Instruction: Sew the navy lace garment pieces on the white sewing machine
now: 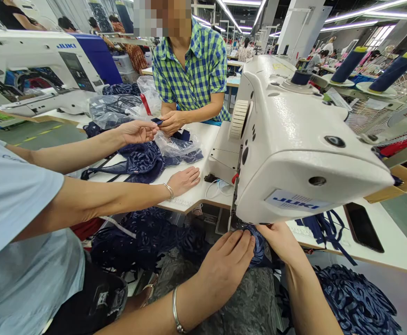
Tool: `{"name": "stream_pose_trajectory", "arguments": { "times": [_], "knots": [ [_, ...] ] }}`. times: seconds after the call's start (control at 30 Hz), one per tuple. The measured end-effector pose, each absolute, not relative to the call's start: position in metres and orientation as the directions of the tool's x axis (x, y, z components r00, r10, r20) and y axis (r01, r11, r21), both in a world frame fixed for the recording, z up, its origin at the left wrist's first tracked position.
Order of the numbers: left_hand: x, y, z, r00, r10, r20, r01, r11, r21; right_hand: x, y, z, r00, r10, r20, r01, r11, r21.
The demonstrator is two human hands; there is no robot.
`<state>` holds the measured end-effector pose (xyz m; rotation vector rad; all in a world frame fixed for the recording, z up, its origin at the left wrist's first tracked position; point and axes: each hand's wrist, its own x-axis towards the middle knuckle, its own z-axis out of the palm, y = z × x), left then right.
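Both hands pinch the navy fabric right under the sewing machine head: left hand flat on its near-left side, right hand gripping opposite.

Brightly lit by ceiling light strips, with glare on the sewing machine and wide-angle bending at frame edges.

We see a flat black phone lying on the white table, two dark blue thread cones behind, and a crumpled clear plastic bag beside a person in a green checked shirt.
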<state>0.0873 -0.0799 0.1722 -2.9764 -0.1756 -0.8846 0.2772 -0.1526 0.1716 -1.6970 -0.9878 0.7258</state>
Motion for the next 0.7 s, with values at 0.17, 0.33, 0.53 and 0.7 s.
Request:
{"name": "stream_pose_trajectory", "arguments": {
  "times": [0.17, 0.33, 0.53, 0.7],
  "knots": [
    [0.090, -0.082, 0.180, 0.859, 0.131, 0.495, 0.144, -0.990, 0.012, 0.275, -0.152, 0.180, 0.498, 0.867, -0.024, 0.306, -0.202, -0.930],
    [0.094, -0.086, 0.180, 0.884, 0.138, 0.447, 0.172, -0.984, -0.035, 0.277, -0.148, 0.184, 0.468, 0.881, 0.070, 0.423, -0.154, -0.893],
    [0.099, -0.095, 0.179, 0.872, 0.146, 0.466, 0.246, -0.956, -0.162, 0.282, -0.133, 0.177, 0.528, 0.818, 0.226, 0.518, -0.100, -0.849],
    [0.104, -0.100, 0.178, 0.863, 0.173, 0.474, 0.299, -0.932, -0.203, 0.290, -0.124, 0.171, 0.533, 0.802, 0.269, 0.595, -0.130, -0.793]
  ]
}}
